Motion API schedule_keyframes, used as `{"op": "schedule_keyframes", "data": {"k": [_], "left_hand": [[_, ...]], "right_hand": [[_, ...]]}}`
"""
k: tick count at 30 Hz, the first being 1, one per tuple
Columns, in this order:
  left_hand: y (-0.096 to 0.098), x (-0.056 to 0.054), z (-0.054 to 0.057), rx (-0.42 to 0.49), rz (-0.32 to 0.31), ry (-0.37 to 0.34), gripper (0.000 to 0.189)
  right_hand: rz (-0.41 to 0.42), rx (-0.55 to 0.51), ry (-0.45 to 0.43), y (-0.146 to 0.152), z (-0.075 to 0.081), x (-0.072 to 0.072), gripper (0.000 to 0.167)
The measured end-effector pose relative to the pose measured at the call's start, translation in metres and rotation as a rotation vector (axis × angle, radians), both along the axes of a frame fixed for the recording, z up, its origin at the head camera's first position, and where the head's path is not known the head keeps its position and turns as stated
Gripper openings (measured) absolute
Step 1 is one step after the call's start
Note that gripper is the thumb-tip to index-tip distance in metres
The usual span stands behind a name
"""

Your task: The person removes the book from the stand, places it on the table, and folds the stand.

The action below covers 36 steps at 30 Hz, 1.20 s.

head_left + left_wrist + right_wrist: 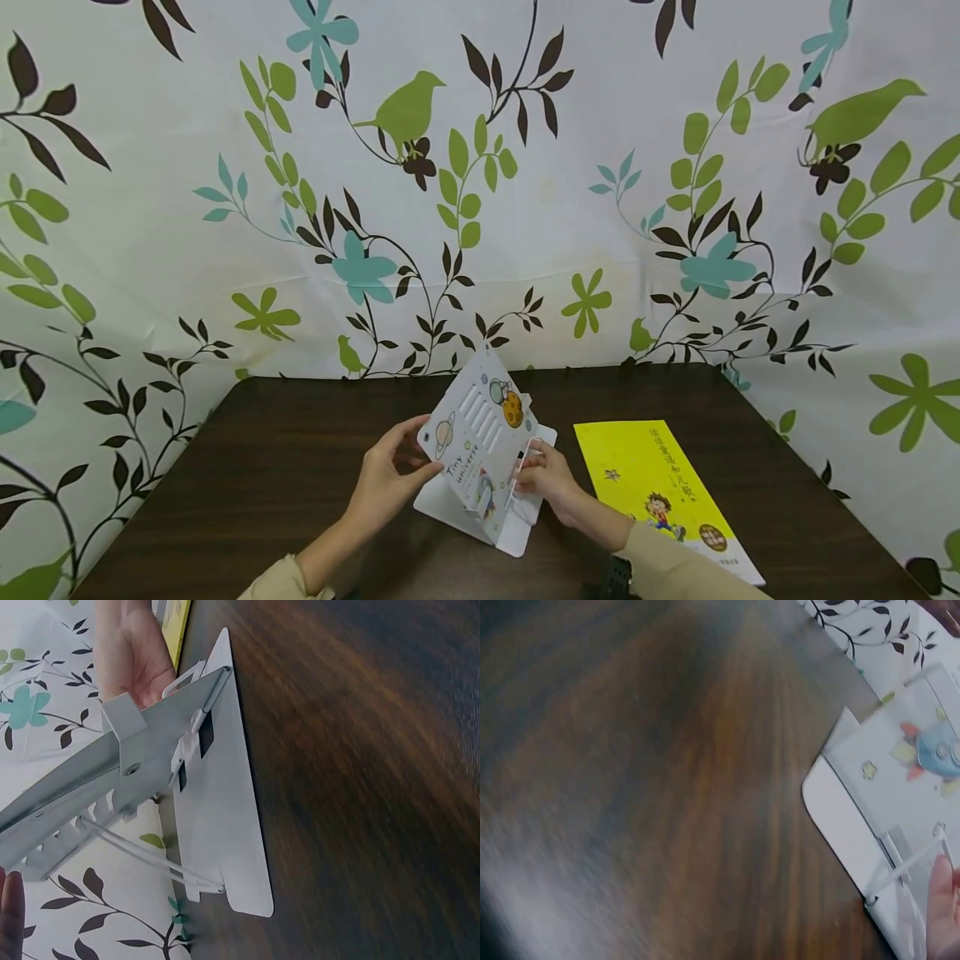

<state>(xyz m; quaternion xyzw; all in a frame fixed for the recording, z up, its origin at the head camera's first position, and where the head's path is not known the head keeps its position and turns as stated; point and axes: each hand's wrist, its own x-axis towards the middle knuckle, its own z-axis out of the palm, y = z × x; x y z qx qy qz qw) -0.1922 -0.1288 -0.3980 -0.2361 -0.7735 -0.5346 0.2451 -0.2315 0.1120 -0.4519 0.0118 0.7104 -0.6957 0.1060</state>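
Note:
A white metal book stand (480,450), printed "Tiny universe" with planets and a rocket, stands on the table with its panel tilted up. My left hand (388,471) grips the panel's left edge, thumb in front and fingers behind. At the lower right edge, my right hand (549,479) holds the stand beside a wire page clip (907,866). The right thumb (940,900) lies by that wire in the right wrist view. From the side, the left wrist view shows the flat base plate (225,817) and a wire support leg (150,859) reaching up to notches behind the panel.
A yellow book (660,492) with a cartoon child on its cover lies right of the stand, partly under the right forearm. The dark wooden table (262,450) ends at a patterned curtain (525,192) behind it.

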Motion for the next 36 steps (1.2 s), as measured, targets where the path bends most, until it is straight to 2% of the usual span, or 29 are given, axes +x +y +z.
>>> {"op": "schedule_keyframes", "data": {"k": [4,11,14,24,32,36], "left_hand": [[0.004,0.004,0.001,0.009,-0.006,0.009,0.059],[0.014,0.022,0.021,-0.001,-0.03,0.023,0.058],[0.016,0.025,0.023,-0.011,-0.036,0.03,0.059],[0.021,0.011,-0.006,0.045,-0.014,-0.004,0.063],[0.031,0.012,-0.011,0.092,0.016,0.031,0.063],[0.035,0.014,-0.009,0.099,0.033,0.041,0.062]], "right_hand": [[0.058,0.005,-0.001,0.005,-0.001,-0.006,0.063],[0.14,0.027,-0.025,0.013,-0.001,-0.016,0.061],[0.18,0.042,-0.018,0.016,0.001,-0.02,0.061],[0.289,0.061,-0.039,0.025,0.004,-0.036,0.061],[0.347,0.056,-0.02,0.03,0.001,-0.046,0.061],[0.354,0.048,-0.019,0.03,-0.001,-0.048,0.062]]}}
